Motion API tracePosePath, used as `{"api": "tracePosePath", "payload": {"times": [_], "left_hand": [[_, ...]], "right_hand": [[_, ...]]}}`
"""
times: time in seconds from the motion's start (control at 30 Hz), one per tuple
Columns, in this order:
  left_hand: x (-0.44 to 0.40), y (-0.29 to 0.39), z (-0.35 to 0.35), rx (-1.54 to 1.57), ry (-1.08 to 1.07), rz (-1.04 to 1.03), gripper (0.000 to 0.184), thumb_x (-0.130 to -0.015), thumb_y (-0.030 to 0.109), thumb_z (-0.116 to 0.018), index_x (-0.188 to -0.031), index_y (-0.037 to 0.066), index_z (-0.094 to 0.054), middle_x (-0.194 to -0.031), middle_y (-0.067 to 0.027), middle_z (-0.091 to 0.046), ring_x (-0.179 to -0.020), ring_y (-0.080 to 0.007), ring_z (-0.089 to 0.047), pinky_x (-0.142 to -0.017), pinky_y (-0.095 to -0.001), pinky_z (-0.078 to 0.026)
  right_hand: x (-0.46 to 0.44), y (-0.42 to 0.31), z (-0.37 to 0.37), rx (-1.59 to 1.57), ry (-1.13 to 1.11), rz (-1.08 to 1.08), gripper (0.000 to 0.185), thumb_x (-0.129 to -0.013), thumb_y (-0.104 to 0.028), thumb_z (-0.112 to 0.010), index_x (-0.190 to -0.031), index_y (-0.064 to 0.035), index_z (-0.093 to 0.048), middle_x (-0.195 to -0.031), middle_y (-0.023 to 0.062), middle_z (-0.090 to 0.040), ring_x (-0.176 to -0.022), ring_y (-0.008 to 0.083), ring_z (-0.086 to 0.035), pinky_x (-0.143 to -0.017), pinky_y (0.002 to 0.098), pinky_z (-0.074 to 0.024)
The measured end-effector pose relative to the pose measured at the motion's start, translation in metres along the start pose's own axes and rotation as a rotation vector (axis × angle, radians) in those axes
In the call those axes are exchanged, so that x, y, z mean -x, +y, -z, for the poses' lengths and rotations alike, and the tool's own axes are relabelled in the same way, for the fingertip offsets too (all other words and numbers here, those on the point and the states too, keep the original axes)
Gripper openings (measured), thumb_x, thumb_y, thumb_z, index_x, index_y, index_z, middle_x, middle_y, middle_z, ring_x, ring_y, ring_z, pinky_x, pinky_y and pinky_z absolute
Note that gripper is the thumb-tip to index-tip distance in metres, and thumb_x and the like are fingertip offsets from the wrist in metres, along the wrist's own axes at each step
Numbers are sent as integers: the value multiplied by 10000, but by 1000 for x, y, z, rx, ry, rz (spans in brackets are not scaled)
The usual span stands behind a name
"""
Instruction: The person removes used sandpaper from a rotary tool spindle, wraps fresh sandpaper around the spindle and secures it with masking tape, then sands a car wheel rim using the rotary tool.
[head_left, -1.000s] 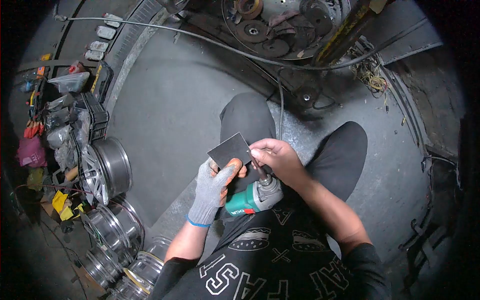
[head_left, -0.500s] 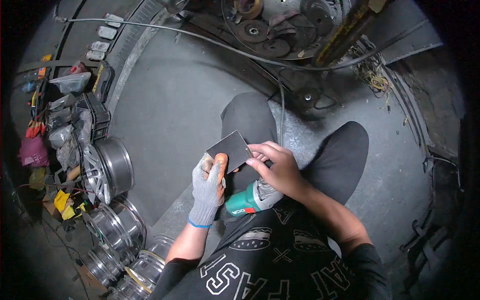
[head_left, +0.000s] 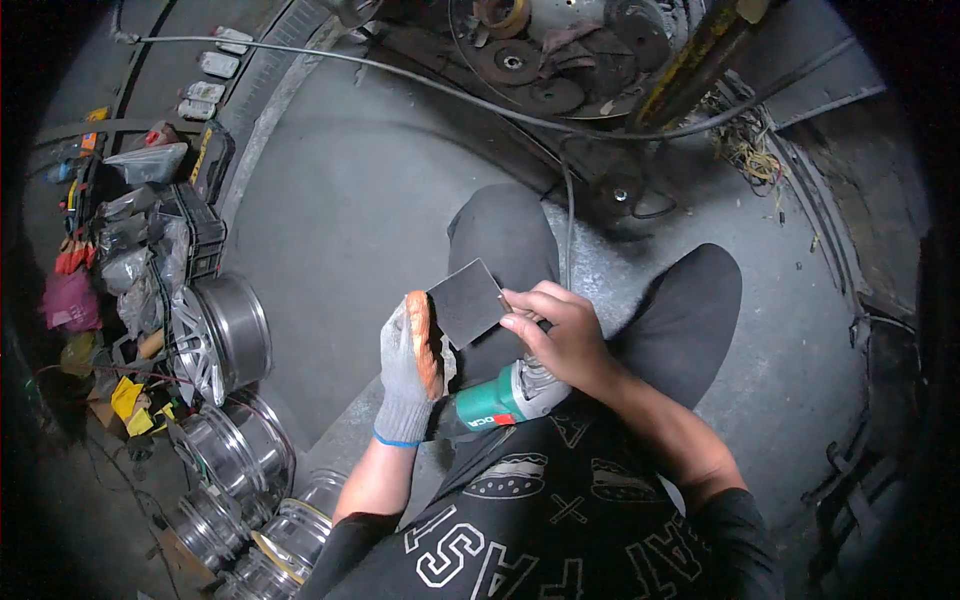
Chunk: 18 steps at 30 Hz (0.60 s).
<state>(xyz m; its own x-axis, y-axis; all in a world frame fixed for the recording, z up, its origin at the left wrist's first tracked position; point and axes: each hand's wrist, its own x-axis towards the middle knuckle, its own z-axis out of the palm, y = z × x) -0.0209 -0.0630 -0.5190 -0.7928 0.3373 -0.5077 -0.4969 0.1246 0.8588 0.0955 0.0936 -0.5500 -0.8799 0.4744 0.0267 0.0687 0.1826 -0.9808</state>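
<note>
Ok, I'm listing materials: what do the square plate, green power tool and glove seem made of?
Square plate: probably metal, dull dark grey face, thin pale edges.
Green power tool: likely plastic, smooth with slight sheen; its silvery head looks like cast metal.
Glove: grey knit fabric, by its soft, matte look; orange coating, perhaps rubber.

Chrome wheels at left, discs up top, tangled yellowish wires right
</note>
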Motion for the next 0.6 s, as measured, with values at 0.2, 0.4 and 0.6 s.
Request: {"api": "tracePosePath", "payload": {"times": [0.2,0.4,0.6], "left_hand": [[-10,6,1,140,-64,75,201,-967,264,-538,-894,78,-557,-800,31,-521,-705,-55,-482,-599,-243,-412],[-10,6,2,20,50,147,210,-955,271,-563,-869,80,-555,-814,24,-522,-748,-70,-489,-646,-243,-420],[-18,-8,10,-115,-36,-58,243,-959,287,-555,-854,68,-558,-820,5,-537,-756,-83,-491,-673,-258,-424]], "right_hand": [[-1,3,-1,-52,-1,-12,236,-770,-42,-706,-989,45,-679,-838,125,-653,-700,170,-652,-646,262,-497],[-2,1,0,-111,-7,-61,238,-769,-36,-705,-994,36,-684,-868,122,-665,-699,142,-641,-644,242,-496],[-2,2,0,-159,-26,-132,225,-798,-98,-661,-986,23,-686,-851,140,-659,-724,214,-645,-650,292,-505]]}}
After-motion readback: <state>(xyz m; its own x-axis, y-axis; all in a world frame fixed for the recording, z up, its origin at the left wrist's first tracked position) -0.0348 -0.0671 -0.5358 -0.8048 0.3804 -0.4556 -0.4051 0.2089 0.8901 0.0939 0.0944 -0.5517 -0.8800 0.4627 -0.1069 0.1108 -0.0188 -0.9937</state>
